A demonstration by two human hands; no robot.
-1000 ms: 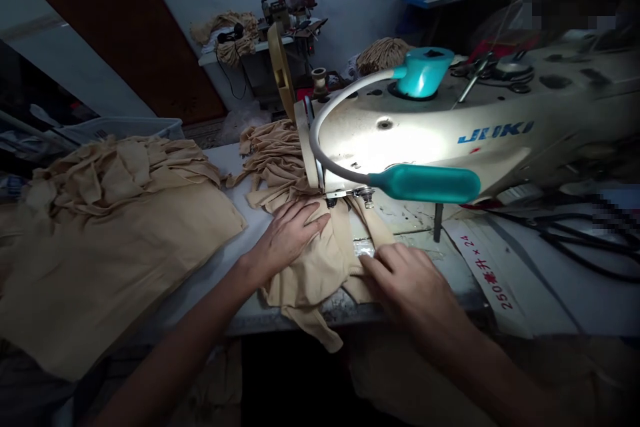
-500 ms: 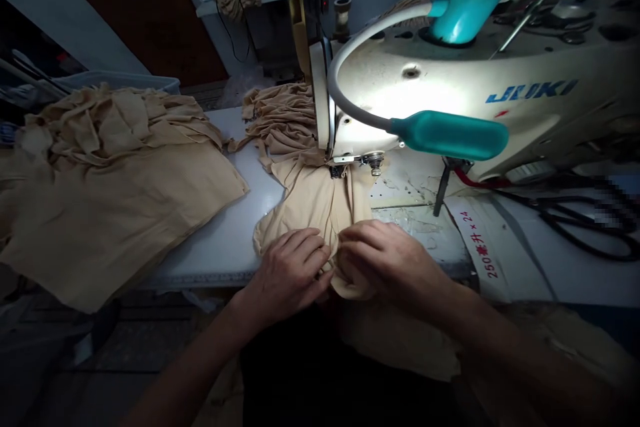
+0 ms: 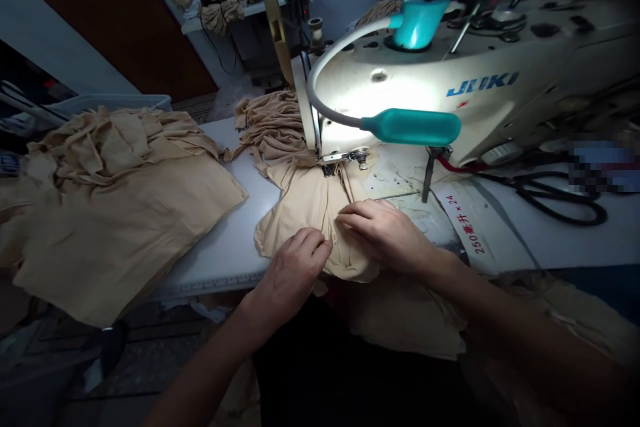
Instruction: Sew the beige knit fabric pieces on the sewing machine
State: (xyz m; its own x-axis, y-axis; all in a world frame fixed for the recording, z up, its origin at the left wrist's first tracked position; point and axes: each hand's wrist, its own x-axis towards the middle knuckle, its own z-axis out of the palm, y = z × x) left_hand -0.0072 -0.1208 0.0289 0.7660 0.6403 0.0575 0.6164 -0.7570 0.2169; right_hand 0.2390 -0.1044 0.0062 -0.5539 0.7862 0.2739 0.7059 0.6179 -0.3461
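Note:
A piece of beige fabric [image 3: 300, 207] lies on the sewing table, its far end under the presser foot [image 3: 329, 170] of a JUKI sewing machine [image 3: 390, 83]. My left hand [image 3: 299, 265] is closed on the near edge of this fabric, thumb and fingers pinched together. To its right, my right hand [image 3: 385, 232] bends over a fold, its fingers pressed together on the cloth; the fingertips are partly hidden. Both hands are in front of the needle area, a short way apart.
A large stack of beige cloth [image 3: 130, 213] covers the table's left side. More gathered pieces [image 3: 273, 123] lie behind the machine head. A teal lamp [image 3: 417, 127] on a bent neck lights the work. Black-handled scissors [image 3: 560, 197] lie at right.
My right hand has moved away from me, towards the machine, along the fabric. The fabric's near edge is spread flatter between my hands. The whole view has shifted slightly.

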